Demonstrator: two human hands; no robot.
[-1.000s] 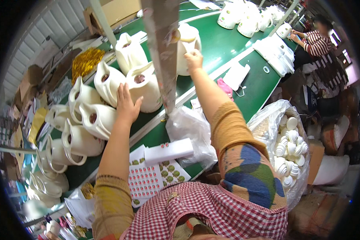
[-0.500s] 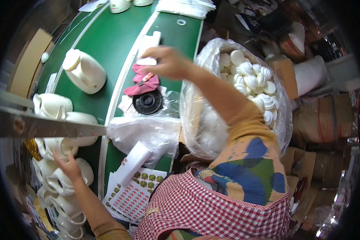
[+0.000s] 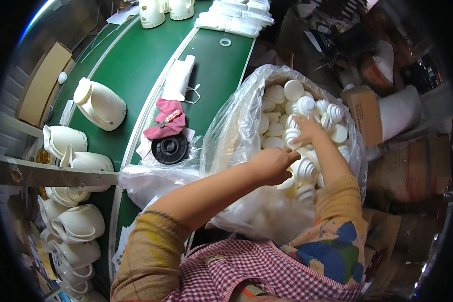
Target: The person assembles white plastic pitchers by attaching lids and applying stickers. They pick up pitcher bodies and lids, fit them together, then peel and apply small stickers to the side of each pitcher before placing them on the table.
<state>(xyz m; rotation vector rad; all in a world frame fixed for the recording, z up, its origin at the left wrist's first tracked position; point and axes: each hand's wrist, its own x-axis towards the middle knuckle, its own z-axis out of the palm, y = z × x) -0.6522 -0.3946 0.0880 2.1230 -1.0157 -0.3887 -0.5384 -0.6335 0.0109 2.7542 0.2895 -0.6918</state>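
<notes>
Both hands are over a clear plastic bag [image 3: 221, 146] full of white ridged lids [image 3: 305, 171]. My right hand [image 3: 311, 130] reaches in among them, its fingers spread and touching a white lid [image 3: 292, 135]. Just to the near left, my left hand [image 3: 276, 165] hovers at the lids with its fingers loosely bent and apart; nothing shows in it. A cream jug with its lid on [image 3: 101, 105] lies on its side on the green belt [image 3: 136, 65], away from both hands.
Several lidless cream jugs [image 3: 80, 224] crowd the left side behind a metal bar [image 3: 55, 171]. On the table are a white roll [image 3: 178, 78], a pink cloth [image 3: 168, 118] with a small knife, and a black spool [image 3: 169, 148]. Cardboard boxes [image 3: 362, 113] stand at right.
My left hand has left the jugs and crossed to the bag of lids. My right hand has moved from above the pink cloth into the bag. The view has shifted slightly.
</notes>
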